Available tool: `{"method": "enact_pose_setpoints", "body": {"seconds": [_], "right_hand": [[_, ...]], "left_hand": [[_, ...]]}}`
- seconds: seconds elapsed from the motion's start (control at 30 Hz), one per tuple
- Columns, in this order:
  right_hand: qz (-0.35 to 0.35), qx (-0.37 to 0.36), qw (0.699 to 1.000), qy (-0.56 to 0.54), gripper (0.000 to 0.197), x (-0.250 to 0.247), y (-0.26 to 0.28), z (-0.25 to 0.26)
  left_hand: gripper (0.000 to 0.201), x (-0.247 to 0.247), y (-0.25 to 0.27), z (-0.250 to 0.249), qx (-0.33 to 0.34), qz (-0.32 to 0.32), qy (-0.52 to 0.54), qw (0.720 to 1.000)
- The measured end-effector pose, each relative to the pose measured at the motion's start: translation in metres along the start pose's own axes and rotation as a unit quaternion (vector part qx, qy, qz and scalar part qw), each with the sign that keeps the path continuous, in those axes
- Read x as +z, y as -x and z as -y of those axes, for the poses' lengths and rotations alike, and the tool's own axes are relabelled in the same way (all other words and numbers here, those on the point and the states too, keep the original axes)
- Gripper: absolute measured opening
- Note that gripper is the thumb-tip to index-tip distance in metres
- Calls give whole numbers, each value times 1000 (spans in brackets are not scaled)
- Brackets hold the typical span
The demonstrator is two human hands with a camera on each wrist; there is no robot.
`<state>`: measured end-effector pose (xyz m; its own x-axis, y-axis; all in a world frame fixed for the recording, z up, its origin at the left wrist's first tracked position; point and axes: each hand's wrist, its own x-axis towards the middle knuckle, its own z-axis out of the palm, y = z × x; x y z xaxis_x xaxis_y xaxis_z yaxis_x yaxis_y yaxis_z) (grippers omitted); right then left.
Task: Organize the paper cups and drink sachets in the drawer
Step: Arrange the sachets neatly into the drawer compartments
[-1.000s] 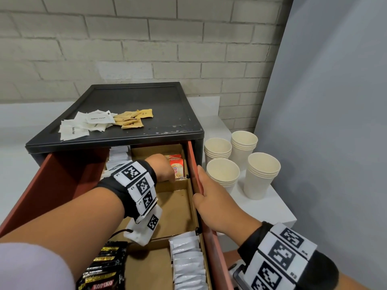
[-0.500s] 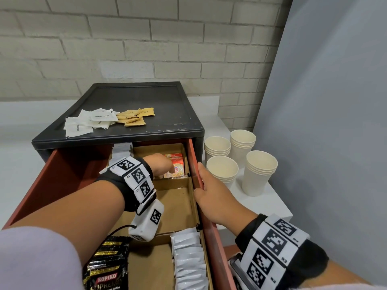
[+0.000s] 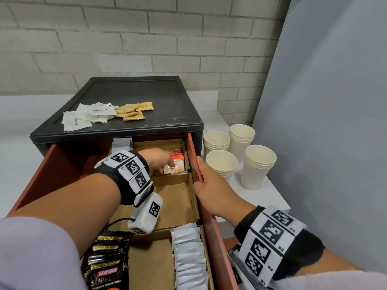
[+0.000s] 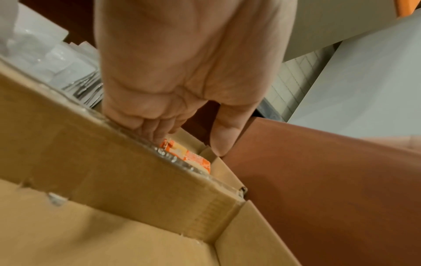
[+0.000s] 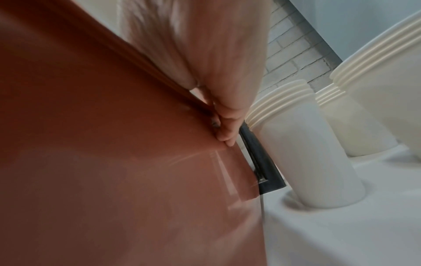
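Observation:
The red-brown drawer (image 3: 192, 147) stands pulled out, split by cardboard dividers (image 4: 114, 153). My left hand (image 3: 165, 164) reaches into the back right compartment. Its fingers (image 4: 157, 131) point down onto the orange sachets (image 3: 177, 165) (image 4: 196, 159), and the thumb (image 4: 222, 140) stays straight and apart. My right hand (image 3: 201, 181) (image 5: 225, 129) grips the drawer's right wall (image 5: 114, 126), thumb over the top edge. Stacks of cream paper cups (image 3: 222, 164) (image 5: 296, 144) stand on the white ledge to the right. White sachets (image 3: 90, 116) and tan sachets (image 3: 134, 111) lie on the black cabinet top.
Black Kopiko sachets (image 3: 109, 260) fill the front left compartment and a row of white sachets (image 3: 190, 258) the front right. The middle cardboard compartment (image 3: 173, 201) holds nothing. More white sachets (image 3: 121, 143) sit at the back left. A grey panel (image 3: 324, 122) closes off the right.
My left hand has shifted slightly inside the back compartment, so more of the orange sachets shows. The right hand has kept its hold on the drawer wall.

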<state>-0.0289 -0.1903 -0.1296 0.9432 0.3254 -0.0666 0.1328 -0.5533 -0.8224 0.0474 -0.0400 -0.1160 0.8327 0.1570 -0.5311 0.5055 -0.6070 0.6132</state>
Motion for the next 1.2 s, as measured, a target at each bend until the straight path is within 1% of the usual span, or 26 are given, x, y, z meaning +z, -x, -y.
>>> {"method": "enact_pose_setpoints", "body": {"seconds": [0.17,0.23,0.3,0.37,0.43,0.5,0.53,0.6,0.7,0.77,0.9,0.97,1.03,1.1,1.2], "right_hand": [[7,3,999,41,64,-6,2,3],[20,-3,997,68,63,-9,3,6],[47,0,992,113,61,-13,2,12],[61,4,985,161,53,-22,1,21],[42,-7,982,186,42,-33,-2,39],[15,-30,980,195,36,-44,-8,62],[5,-40,978,207,38,-48,-11,76],[-10,-49,972,231,51,-52,-23,101],[-18,-76,965,252,63,-45,-54,129],[-8,-77,955,285,72,-32,-77,140],[43,-36,915,400,87,-3,-119,147],[72,-10,904,420,89,6,-138,149],[94,13,902,421,88,11,-155,151],[104,31,903,415,85,16,-169,155],[118,41,897,425,78,30,-188,161]], "left_hand": [[51,-7,14,0,29,-31,32,999],[51,-16,27,1,46,-22,45,998],[48,-31,42,2,60,-12,43,997],[41,-48,57,3,68,-10,42,997],[30,-69,68,8,79,-31,58,995],[18,-91,75,14,86,-65,103,989],[17,-100,78,17,88,-79,132,984],[24,-115,81,24,90,-96,199,971],[28,-125,82,36,82,-96,312,941],[26,-124,80,45,73,-81,371,922],[21,-117,73,59,50,-58,439,895],[22,-116,68,65,40,-44,462,885],[21,-115,60,70,33,-29,482,875],[20,-113,52,74,26,-15,500,865],[21,-107,43,77,13,6,518,855]]}}
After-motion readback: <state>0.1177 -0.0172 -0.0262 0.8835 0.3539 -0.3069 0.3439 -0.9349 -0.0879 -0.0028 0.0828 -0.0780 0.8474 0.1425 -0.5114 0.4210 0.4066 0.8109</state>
